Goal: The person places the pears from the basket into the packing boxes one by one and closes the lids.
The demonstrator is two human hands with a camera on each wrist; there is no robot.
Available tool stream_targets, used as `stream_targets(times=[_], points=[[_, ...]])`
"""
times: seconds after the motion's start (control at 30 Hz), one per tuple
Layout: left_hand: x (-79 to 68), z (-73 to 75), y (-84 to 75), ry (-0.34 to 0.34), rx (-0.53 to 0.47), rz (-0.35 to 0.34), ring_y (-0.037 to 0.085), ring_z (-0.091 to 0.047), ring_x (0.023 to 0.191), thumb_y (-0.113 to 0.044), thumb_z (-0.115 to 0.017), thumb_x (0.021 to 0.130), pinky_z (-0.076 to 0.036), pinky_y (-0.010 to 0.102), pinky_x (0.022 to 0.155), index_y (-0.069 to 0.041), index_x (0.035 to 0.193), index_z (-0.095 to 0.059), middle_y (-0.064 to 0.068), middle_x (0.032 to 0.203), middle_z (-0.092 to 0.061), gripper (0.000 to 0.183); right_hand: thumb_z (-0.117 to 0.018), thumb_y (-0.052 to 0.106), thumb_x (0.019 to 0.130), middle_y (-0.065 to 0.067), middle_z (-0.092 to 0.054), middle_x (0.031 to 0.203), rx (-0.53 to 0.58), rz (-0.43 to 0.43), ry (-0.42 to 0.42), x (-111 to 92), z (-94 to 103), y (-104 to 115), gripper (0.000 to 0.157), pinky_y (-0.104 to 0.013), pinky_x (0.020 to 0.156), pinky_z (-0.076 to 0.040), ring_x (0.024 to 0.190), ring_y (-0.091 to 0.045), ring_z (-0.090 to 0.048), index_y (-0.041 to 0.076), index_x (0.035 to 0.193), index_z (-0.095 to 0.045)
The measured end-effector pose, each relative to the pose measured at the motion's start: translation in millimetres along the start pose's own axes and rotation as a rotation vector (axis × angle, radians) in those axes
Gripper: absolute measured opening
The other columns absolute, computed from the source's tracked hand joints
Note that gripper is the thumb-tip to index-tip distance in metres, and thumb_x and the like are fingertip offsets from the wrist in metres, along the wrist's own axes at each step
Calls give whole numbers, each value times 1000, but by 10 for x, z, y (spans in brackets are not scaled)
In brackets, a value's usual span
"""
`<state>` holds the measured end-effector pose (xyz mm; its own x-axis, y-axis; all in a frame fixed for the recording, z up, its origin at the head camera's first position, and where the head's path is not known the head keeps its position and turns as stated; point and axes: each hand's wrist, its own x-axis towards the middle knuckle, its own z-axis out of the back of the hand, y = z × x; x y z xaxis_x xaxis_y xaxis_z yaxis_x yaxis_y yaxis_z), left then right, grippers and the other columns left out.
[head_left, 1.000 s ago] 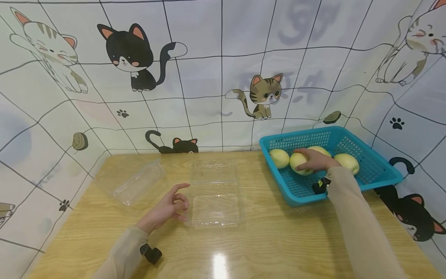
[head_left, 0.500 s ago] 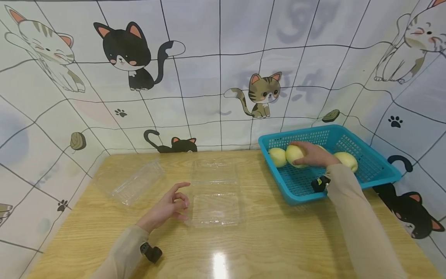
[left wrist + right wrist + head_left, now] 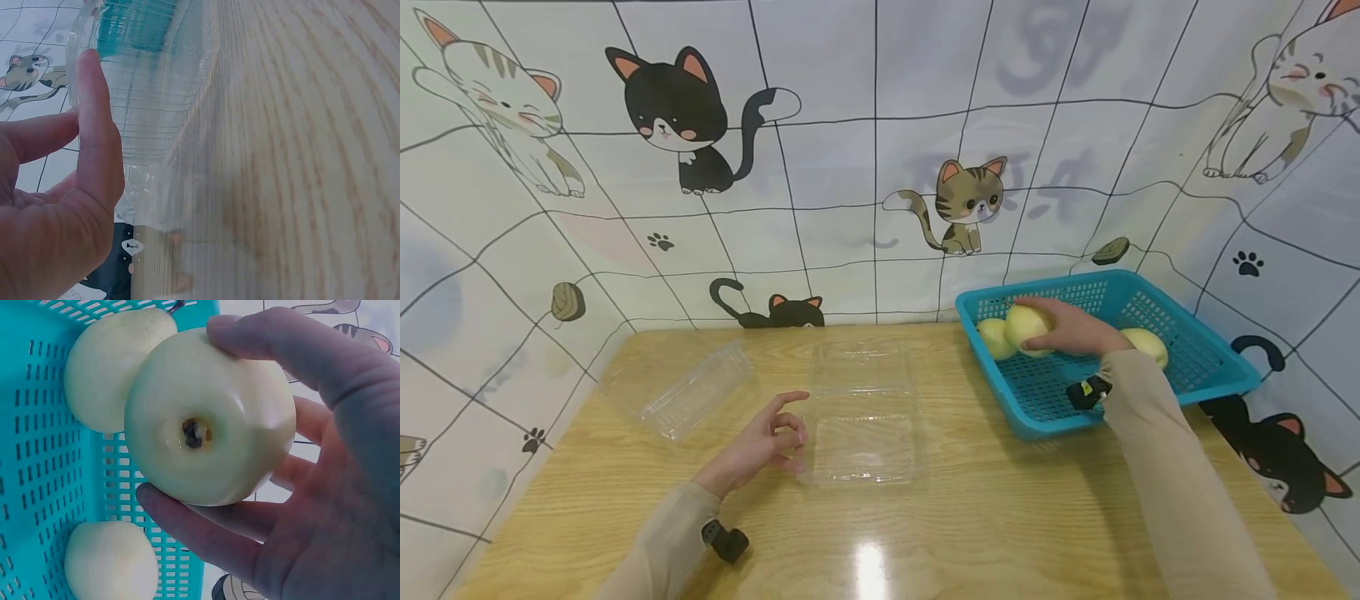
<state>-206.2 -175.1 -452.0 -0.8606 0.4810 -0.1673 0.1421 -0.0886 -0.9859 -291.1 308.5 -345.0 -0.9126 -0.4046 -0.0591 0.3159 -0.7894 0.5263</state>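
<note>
In the head view, my right hand grips a pale yellow-green pear above the blue basket. Thumb and fingers wrap round its sides in the right wrist view, where the dark blossom end of the held pear faces the camera. Another pear sits beside it at the basket's left wall, and one more pear is partly behind my right wrist. My left hand, fingers loosely bent, is at the left edge of an opened clear plastic clamshell box. Its fingers seem to touch the box wall.
A second clear plastic container lies at the back left of the wooden table. Behind the table hangs a cat-print cloth. The basket stands at the table's back right.
My right hand has raised the pear from the basket floor and shifted it slightly left, towards the pear at the left wall. My left hand has stayed at the clamshell box.
</note>
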Motion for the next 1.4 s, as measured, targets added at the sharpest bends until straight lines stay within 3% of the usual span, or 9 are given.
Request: stream_targets(times=[0.3,0.63,1.4], points=[[-2,2,-6,1,0,0,24,-51,82,7,-49,94,-58,42,67,-6,149,-18,12,97,-48,64,-72,20,87,-30,-43,132,-3,16,-17,-31,20,122,74,-55,84,-44,109,-41,-46,-2,146,-34],[-11,-6,-2,0,-8,-3,24,-51,81,7,-48,94,-58,42,67,-5,149,-18,12,97,-48,64,-74,18,85,-29,-40,138,-51,35,-45,-26,14,274,75,-54,83,-46,113,-41,-46,1,147,-35],[-15,-13,-15,-3,2,-11,24,-51,78,8,-49,93,-58,42,66,-5,149,-19,12,95,-48,64,-73,15,84,-24,-40,140,-43,121,-77,-77,-44,632,73,-54,87,-44,114,-37,-45,3,146,-38]])
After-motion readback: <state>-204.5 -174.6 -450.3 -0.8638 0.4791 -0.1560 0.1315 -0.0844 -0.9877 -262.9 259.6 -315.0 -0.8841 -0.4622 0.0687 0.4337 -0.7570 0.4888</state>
